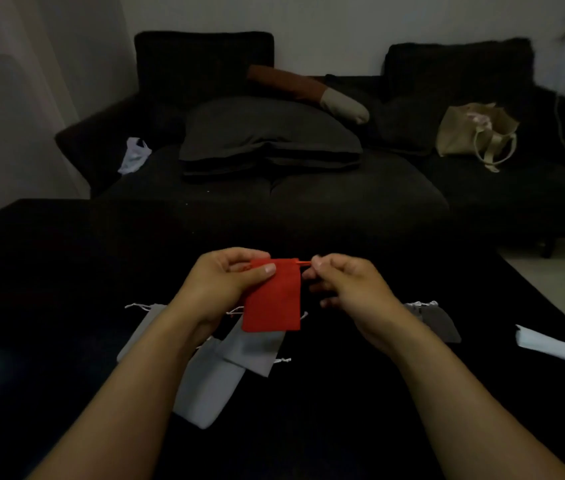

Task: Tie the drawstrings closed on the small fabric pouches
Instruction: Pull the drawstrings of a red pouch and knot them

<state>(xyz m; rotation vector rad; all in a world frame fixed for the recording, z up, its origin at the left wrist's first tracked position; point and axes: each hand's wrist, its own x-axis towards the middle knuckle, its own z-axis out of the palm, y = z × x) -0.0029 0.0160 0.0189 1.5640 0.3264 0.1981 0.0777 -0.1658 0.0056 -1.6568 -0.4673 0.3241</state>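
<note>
Left hand (229,275) holds the red pouch (272,296) steady so right hand (346,282) can pinch its string (303,262).

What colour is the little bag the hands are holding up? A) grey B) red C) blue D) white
B: the pouch held between the left hand and the right hand is red; the grey pouches lie on the dark surface below.
</note>
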